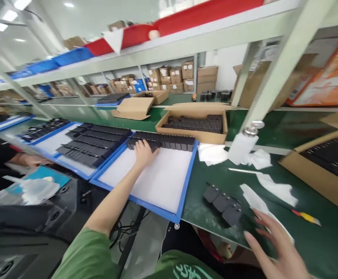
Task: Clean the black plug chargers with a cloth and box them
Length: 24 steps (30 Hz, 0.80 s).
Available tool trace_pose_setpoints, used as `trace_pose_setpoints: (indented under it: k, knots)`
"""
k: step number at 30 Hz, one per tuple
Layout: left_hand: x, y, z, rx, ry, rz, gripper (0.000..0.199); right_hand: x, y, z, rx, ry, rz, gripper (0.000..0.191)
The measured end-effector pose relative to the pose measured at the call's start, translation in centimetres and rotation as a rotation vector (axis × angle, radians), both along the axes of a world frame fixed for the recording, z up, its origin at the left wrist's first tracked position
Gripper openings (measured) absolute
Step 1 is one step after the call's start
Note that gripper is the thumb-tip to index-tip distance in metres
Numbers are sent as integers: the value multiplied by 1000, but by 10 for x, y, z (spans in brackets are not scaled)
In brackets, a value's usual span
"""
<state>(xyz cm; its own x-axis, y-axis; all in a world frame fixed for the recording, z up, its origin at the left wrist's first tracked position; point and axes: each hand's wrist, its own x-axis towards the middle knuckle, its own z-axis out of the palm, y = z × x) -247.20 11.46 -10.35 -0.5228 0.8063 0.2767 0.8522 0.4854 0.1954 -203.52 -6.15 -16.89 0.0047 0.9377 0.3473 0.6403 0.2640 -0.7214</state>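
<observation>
My left hand (144, 154) reaches to the back of a blue-rimmed tray (182, 193) with a white bottom. Its fingers bend over a small black block (155, 145) at the front of a row of black blocks (177, 142) along the tray's far edge. How far the fingers wrap round it is partly hidden. My right hand (276, 242) is above the front of the green table, thumb and fingers apart, with nothing in it. Just left of it, several black blocks (222, 204) with small metal pins lie side by side. A strip of white paper (254, 195) runs close behind its fingers.
A second blue tray (55, 140) holds rows of black parts. Behind stands an open carton (196, 133) of black parts; another carton (316, 178) is at right. A white bottle (242, 147), wipes, and a red-yellow tool (306, 217) lie about. A co-worker's hand (33, 159) is at left.
</observation>
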Motion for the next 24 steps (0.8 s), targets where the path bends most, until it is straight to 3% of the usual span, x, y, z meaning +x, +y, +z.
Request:
trace_pose_setpoints:
  k: [3,6,10,13,16,18,20,22,24]
  knots:
    - [6,-2,-9,27,9,-14,61,-29,13,24,56,-134,37,71]
    - [6,5,-6,61,-11,-34,73,-57,31,38,117,-353,59,75]
    - [11,8,8,126,-47,-94,92,-84,47,45,149,-492,87,63]
    - [28,-13,27,188,-68,-154,92,-85,53,45,172,-473,174,48]
    - [66,-62,46,224,-109,-256,92,-67,51,44,201,-444,291,43]
    - [105,-101,49,216,-159,-371,86,-48,47,45,208,-434,352,41]
    - [150,-135,41,207,-253,-593,77,-27,40,48,208,-429,395,39]
    - [193,-157,23,117,-322,-728,71,-7,35,50,207,-423,417,40]
    - [229,-167,2,103,-302,-698,69,10,32,53,201,-423,425,42]
